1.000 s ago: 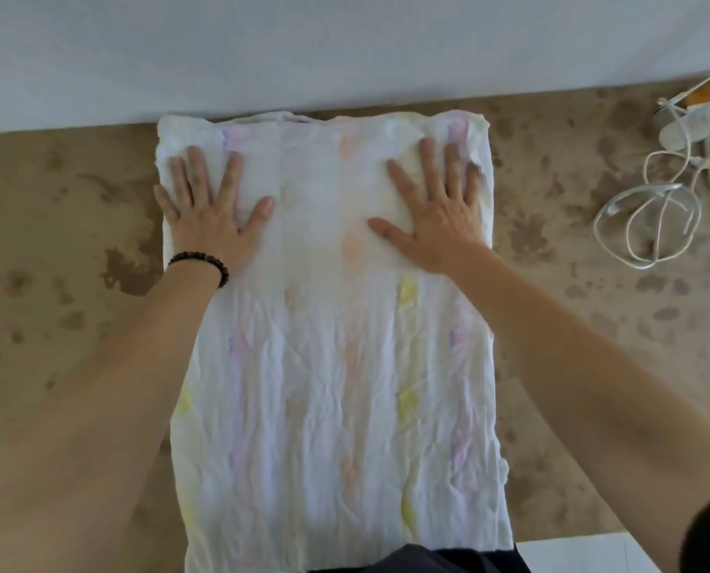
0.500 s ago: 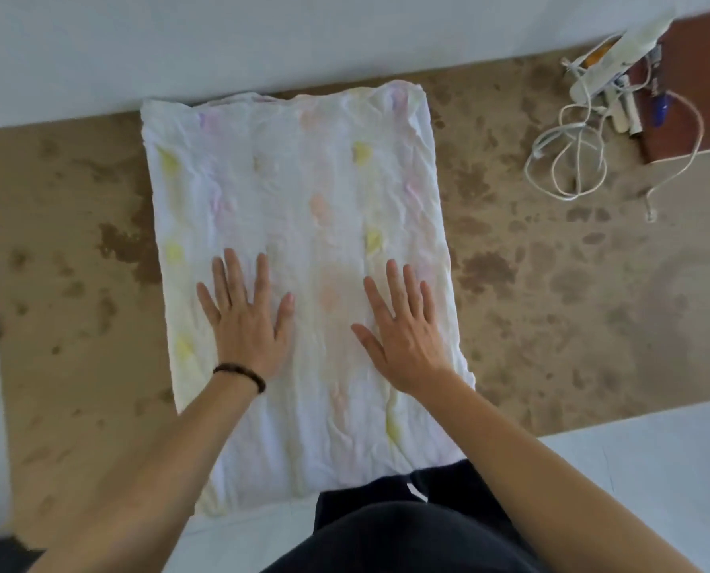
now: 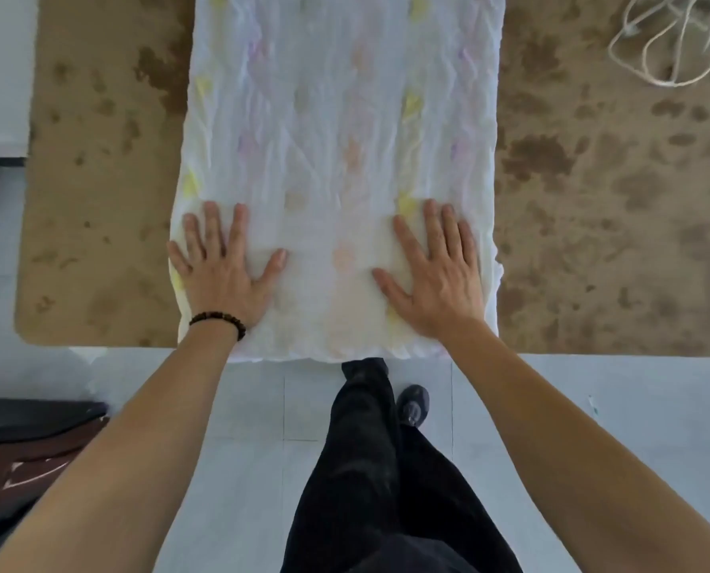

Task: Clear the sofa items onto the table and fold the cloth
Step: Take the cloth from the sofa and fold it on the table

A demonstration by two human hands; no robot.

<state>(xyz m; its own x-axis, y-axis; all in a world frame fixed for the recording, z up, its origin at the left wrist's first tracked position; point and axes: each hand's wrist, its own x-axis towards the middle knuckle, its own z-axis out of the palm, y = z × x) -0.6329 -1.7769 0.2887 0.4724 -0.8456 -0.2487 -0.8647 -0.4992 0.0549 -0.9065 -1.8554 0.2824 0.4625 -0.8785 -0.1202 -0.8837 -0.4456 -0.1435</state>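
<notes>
Two flat hands press the near end of the cloth (image 3: 337, 117) on the table (image 3: 593, 200).

Both palms lie down with fingers spread, gripping nothing: the left hand (image 3: 221, 266) by the cloth's left edge, the right hand (image 3: 436, 275) by its right. The cloth lies flat, its long axis running away from the person, its near short edge at the table's front edge. This looks like smoothing between folds; the next move probably calls for pinching the near corners and carrying them to the far end.

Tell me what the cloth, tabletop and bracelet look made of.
Cloth: thin crinkled woven fabric, likely cotton gauze, white with pastel marks. Tabletop: mottled tan, stone-like, matte; could be laminate. Bracelet: dark round beads, possibly wood.
</notes>
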